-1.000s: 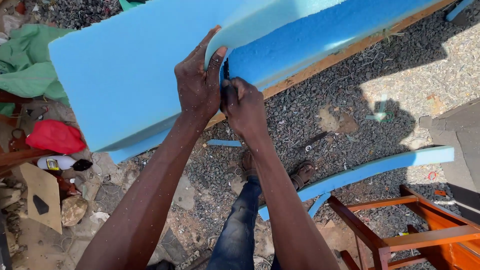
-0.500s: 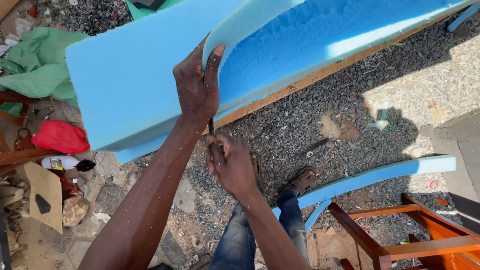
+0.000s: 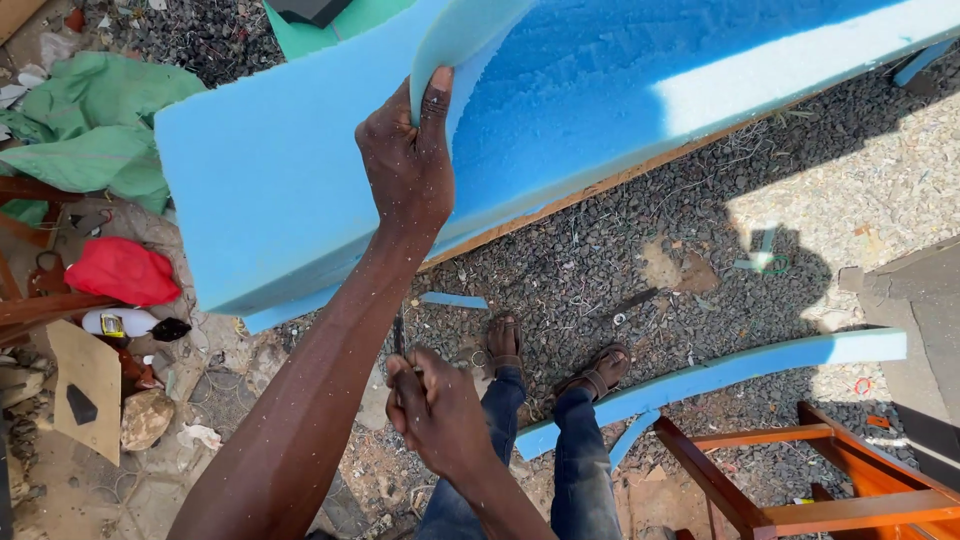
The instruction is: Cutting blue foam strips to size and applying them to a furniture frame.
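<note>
The left hand (image 3: 408,165) grips the cut edge of a big blue foam slab (image 3: 290,170), fingers wrapped over a peeled-back flap, the slab lying tilted over the gravel (image 3: 640,260). Below, the right hand (image 3: 440,410) is closed in a fist around a thin knife (image 3: 399,335), near the sandalled feet (image 3: 550,360) and a blue foam strip (image 3: 720,375).

bare forearms, no sleeves, flecked with pale dust; both hands, left (image 3: 408,165) and right (image 3: 440,410), ungloved, without rings; dark blue jeans (image 3: 580,470); brown strapped sandals (image 3: 590,375) on both feet
</note>
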